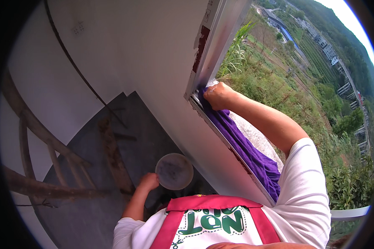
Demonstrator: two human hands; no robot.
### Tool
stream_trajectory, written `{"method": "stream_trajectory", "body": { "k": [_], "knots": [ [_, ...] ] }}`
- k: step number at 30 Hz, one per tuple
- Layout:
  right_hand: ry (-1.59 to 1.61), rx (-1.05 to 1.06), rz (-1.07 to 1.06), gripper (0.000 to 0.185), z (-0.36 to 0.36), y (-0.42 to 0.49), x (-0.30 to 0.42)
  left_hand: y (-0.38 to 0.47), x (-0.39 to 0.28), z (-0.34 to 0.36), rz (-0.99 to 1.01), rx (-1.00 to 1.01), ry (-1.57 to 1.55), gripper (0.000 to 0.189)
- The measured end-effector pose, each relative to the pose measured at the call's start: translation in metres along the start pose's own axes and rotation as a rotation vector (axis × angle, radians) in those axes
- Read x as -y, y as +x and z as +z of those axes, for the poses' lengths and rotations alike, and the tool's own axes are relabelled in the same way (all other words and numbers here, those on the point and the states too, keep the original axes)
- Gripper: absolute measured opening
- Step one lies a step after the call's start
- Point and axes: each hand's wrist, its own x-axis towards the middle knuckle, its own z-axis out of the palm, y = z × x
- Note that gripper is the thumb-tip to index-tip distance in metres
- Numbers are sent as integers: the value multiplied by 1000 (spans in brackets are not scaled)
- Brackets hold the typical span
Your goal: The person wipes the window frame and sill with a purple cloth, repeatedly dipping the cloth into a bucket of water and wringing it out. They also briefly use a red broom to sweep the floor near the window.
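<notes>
My right hand [218,96] grips a bunched end of a purple cloth [244,146] in the lower corner of an open window. The rest of the cloth trails along the sill towards my body. It lies against the metal window frame [207,53], whose upright side carries torn protective film. Low on the other side, my left hand [150,181] is closed at the rim of a round, whitish container [174,171]. The container's inside looks grey and murky; I cannot tell whether it holds liquid. My left fingers are partly hidden from above.
A wooden ladder [26,115] leans at the left, with a long wooden plank [114,155] on the dark floor [81,214]. A thin dark rod or cable [73,59] runs down the white wall [155,46]. Beyond the window is a grassy slope [268,81].
</notes>
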Motion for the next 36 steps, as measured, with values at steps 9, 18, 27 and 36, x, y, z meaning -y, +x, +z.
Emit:
{"method": "stream_trajectory", "body": {
  "k": [9,18,27,36],
  "knots": [
    [46,109,47,15,29,-99,24,-23,20,36,-16,87,15,23],
    [-27,-189,168,19,22,-5,27,-4,14,14,-20,-35,-49,22],
    [-51,122,-39,15,21,-87,23,-28,6,12,-24,-10,8,23],
    [248,185,93,20,28,-148,-6,-41,-95,-79,233,-229,-366,19]
  ]
}}
